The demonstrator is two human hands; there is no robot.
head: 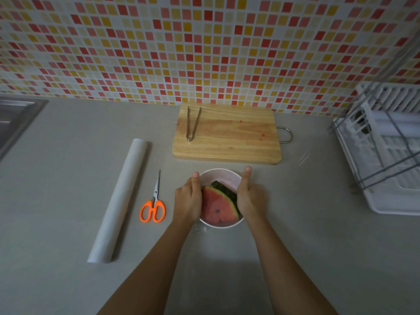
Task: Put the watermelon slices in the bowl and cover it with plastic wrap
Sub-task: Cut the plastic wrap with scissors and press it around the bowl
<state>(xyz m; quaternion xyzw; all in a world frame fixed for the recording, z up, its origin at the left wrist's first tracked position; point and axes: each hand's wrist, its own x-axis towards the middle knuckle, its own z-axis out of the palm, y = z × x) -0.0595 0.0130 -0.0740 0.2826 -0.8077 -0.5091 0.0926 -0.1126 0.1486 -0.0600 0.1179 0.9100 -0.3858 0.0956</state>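
At table [68,178] front: pressing plastic wrap [227,179] down bowl [218,171] sides with left hand [187,201] and right hand [248,196], fingers straight, gripping nothing. Watermelon slices [218,208] already inside; sealing seemingly unfinished.

Your left hand [187,203] covers the left rim of the white round bowl [223,176], and your right hand [251,198] covers its right rim. Only the thumbs show. The other fingers are hidden down the bowl's sides, so you cannot tell how they lie. Both hands partly hide the red, green-rinded watermelon slices [218,208] in the bowl, and their number is unclear. Beyond the bowl to its right, clear plastic film [304,158] shows only as faint glints, its edges untraceable. Far left of the bowl the steel sink [13,117] is cut off by the picture's edge; far right, so is the white dish rack [386,155].
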